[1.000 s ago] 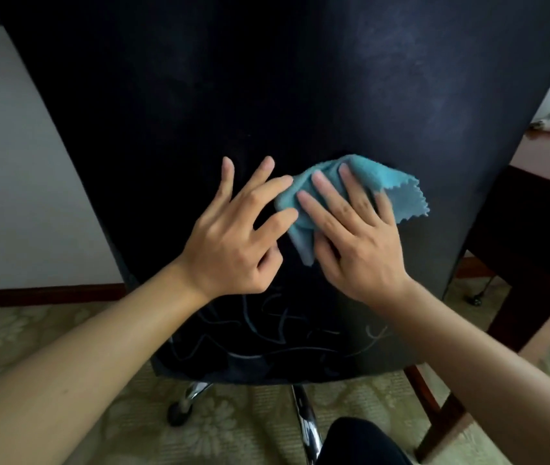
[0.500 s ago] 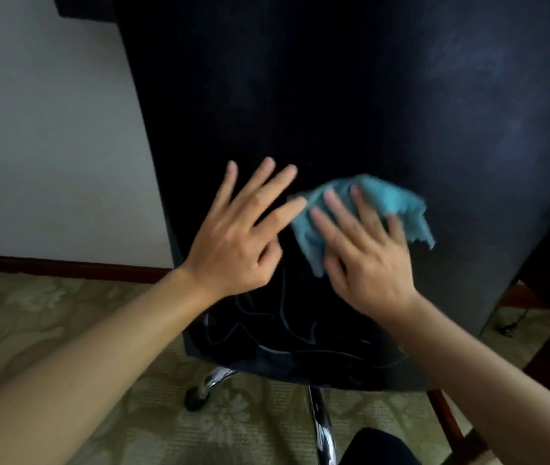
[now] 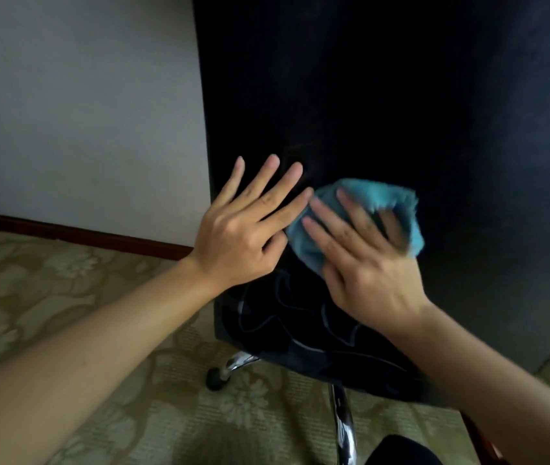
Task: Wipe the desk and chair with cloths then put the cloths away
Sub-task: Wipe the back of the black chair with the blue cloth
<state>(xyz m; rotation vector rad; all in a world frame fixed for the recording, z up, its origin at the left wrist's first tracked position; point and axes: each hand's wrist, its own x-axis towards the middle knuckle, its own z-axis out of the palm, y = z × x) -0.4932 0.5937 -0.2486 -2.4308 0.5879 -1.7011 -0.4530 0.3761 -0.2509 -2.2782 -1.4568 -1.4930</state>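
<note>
Chair back (image 3: 384,112): dark cloth, matt, I see faint nap. Lower panel (image 3: 287,317): black fabric, pale line pattern, slight sheen. Cloth (image 3: 377,193): blue, soft, fuzzy microfibre look, matt, frayed-looking edge. Chair legs (image 3: 344,421): chromed metal, glossy, mirror-bright. Caster (image 3: 215,379): black plastic, dull. Floor (image 3: 48,297): woven carpet, green floral, matt. Wall (image 3: 82,95): smooth, matt paint. Skirting (image 3: 65,231): dark wood, semi-gloss.

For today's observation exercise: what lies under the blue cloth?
The black chair back lies behind the blue cloth, which the right hand presses flat. The patch beneath it is hidden.
</note>
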